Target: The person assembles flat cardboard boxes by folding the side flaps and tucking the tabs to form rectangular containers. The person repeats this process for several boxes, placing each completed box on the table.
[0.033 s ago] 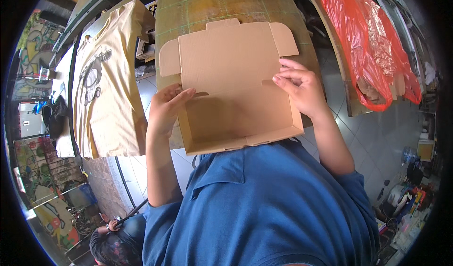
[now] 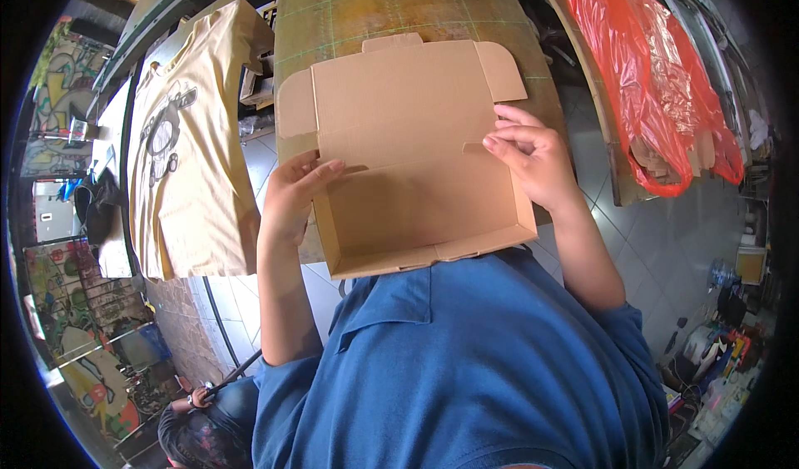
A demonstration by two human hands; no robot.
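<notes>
Bright, even daylight fills the scene, strongest on the far right, where the crumpled translucent orange plastic bag [image 2: 657, 94] glares. The open brown cardboard box [image 2: 416, 153] shows soft shadows inside its near wall and under the fingers. Focus is sharp at centre; straight edges bow outward, and a black fisheye rim darkens the corners.

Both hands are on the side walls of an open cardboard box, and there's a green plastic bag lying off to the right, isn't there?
Not quite: the plastic bag is red-orange, not green, as the head view shows. The left hand and right hand do grip the open cardboard box.
</notes>
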